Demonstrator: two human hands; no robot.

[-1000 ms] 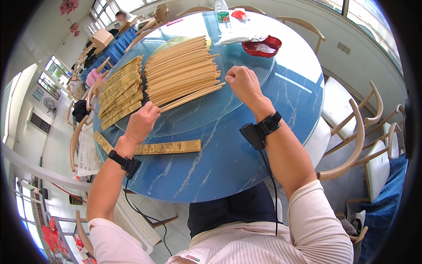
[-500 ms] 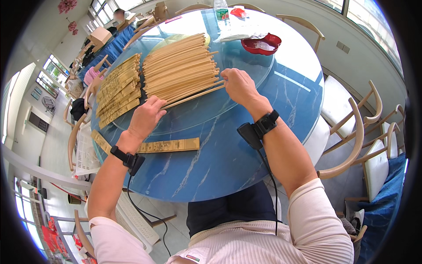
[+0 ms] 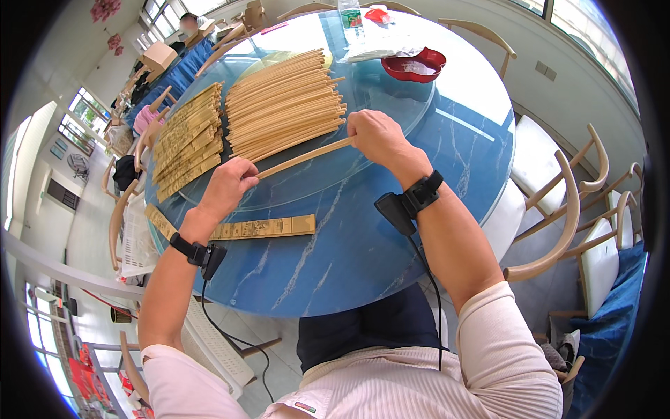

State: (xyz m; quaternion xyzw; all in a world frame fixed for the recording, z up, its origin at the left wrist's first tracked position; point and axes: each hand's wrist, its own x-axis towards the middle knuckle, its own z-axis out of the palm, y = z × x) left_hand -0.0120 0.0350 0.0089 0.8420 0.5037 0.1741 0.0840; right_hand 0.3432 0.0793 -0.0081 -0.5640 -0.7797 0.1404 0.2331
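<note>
Pale wooden chopsticks are stretched between my two hands, lifted just in front of the pile; I cannot tell exactly how many. My left hand pinches their left end, and my right hand has its fingers closed round the right end. Behind them lies a broad pile of similar chopsticks, side by side on the glass turntable. Left of the pile is an overlapping stack of gold printed paper sleeves. Closer to me, a flat printed sleeve lies partly behind my left wrist.
The round blue marbled table carries a red scalloped dish, a water bottle and a white plastic packet at the far side. Wooden chairs stand around it. A cable hangs from each black wrist strap. Another person sits far back left.
The chopsticks have come away from the front edge of the pile and are now held apart from it, a little nearer me. My left hand has moved slightly toward me.
</note>
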